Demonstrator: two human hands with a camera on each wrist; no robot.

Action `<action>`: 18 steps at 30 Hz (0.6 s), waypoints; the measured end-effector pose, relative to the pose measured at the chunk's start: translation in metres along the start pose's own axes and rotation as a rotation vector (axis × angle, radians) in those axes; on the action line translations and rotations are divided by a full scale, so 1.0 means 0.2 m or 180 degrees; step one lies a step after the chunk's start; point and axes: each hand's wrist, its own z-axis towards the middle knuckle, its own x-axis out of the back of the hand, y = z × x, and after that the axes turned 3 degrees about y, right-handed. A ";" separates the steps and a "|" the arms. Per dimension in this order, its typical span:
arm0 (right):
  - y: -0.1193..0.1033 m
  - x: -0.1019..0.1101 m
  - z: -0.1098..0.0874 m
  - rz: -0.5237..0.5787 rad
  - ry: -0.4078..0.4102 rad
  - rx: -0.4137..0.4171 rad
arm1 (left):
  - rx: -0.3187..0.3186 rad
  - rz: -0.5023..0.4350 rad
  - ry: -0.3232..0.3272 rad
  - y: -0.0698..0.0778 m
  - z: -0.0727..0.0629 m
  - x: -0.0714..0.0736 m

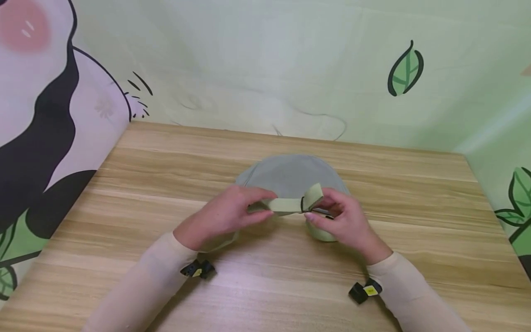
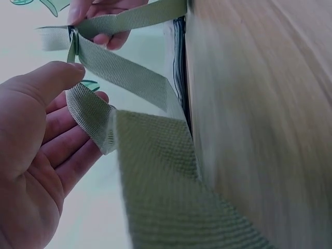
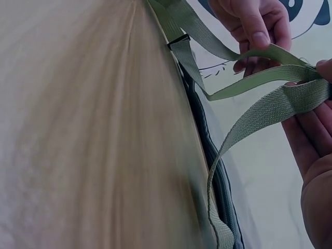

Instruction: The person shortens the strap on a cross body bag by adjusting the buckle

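Observation:
A grey, round-ended fabric bag (image 1: 296, 173) lies on the table behind both hands. Its pale green webbing strap (image 1: 286, 205) is raised in front of it. My left hand (image 1: 221, 210) pinches the strap between thumb and fingers, left of a dark slider buckle (image 1: 303, 204). At the buckle, my right hand (image 1: 348, 223) pinches the webbing, and a short strap end stands up in a loop there. The right wrist view shows the strap curving down from the right hand, and a second dark slider (image 3: 179, 41) farther along it.
The wood-grain table (image 1: 265, 286) extends around the bag. A printed cloth wall (image 1: 249, 69) rises at the back and sides, with a leaf and a panda-like figure. A dark zipper (image 3: 220, 176) runs along the bag's edge. Small black wrist devices sit on both sleeves.

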 end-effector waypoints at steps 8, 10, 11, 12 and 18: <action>-0.01 0.02 -0.02 -0.0035 0.0105 -0.0159 | -0.0054 0.0050 0.0030 -0.03 -0.03 0.03; -0.01 0.03 -0.02 -0.0005 0.0114 -0.0161 | -0.0059 0.0107 0.0044 -0.04 -0.03 0.03; -0.02 0.03 -0.02 0.0004 0.0118 -0.0155 | -0.0052 0.0142 0.0046 -0.04 -0.04 0.04; -0.02 0.03 -0.02 0.0011 0.0125 -0.0152 | -0.0047 0.0176 0.0050 -0.05 -0.04 0.04; -0.02 0.05 -0.03 0.0011 0.0150 -0.0149 | 0.0047 0.0233 -0.0009 -0.07 -0.06 0.06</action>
